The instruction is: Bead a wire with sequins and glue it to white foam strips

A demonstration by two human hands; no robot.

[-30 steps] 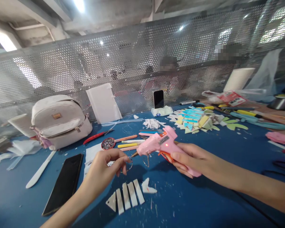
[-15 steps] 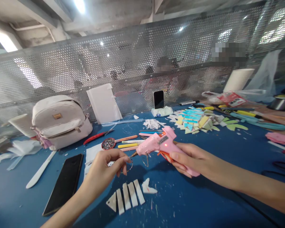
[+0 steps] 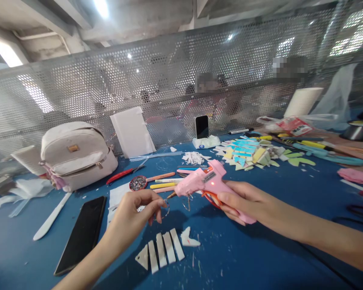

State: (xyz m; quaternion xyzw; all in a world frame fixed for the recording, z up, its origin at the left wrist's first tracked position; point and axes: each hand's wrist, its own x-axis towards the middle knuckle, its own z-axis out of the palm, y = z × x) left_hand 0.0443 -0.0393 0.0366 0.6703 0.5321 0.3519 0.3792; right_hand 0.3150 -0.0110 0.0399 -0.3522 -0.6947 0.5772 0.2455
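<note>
My right hand (image 3: 238, 201) is wrapped round the handle of a pink hot glue gun (image 3: 204, 179), fingers by its orange trigger. A small light glows on the gun's side, and its wire stand hangs below. The brass nozzle points left, close to the fingertips of my left hand (image 3: 140, 209). Those fingers pinch a thin, curved, wire-like strand (image 3: 168, 210), too fine to make out fully. Below, on the blue table, white cut strips (image 3: 161, 251) lie side by side with a pointed end piece at the left. A white tail-shaped piece (image 3: 190, 237) lies to their right.
A black phone (image 3: 81, 233) and a white plastic knife (image 3: 51, 217) lie at the left, before a pale backpack (image 3: 77, 157). Behind the gun are pens (image 3: 166, 185), a red dish of small beads (image 3: 138, 183) and coloured scraps (image 3: 251, 153). A perforated metal screen (image 3: 163, 80) stands behind.
The glue gun has shifted very slightly to the right, so its nozzle sits a little farther from my left fingertips. My left hand has barely moved.
</note>
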